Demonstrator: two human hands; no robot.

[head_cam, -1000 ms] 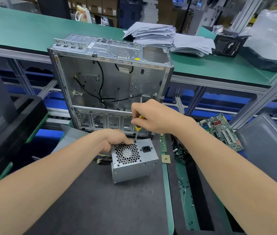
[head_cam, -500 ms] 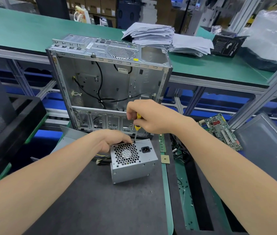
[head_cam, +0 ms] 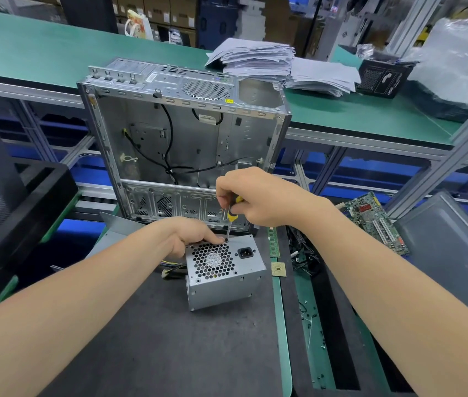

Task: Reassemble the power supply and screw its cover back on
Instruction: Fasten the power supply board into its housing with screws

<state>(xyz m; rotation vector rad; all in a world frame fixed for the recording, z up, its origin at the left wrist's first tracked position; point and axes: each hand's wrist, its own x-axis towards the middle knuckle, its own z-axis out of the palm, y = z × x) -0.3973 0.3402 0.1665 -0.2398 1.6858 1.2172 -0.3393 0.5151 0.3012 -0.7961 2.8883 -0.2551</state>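
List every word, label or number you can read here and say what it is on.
No text reads clearly.
Blurred: characters beside a white handset sign on the black box on the green bench.
Too small: the yellow sticker on the open grey metal computer case.
Too small: the white tag inside that case.
Too small: print on the green circuit board.

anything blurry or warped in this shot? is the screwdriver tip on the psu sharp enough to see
Head view: the power supply and the screwdriver tip are sharp; the plastic bags at the back are soft; the wide-angle lens stretches the bottom corners and makes the aluminium post lean; light is even, without harsh glare.
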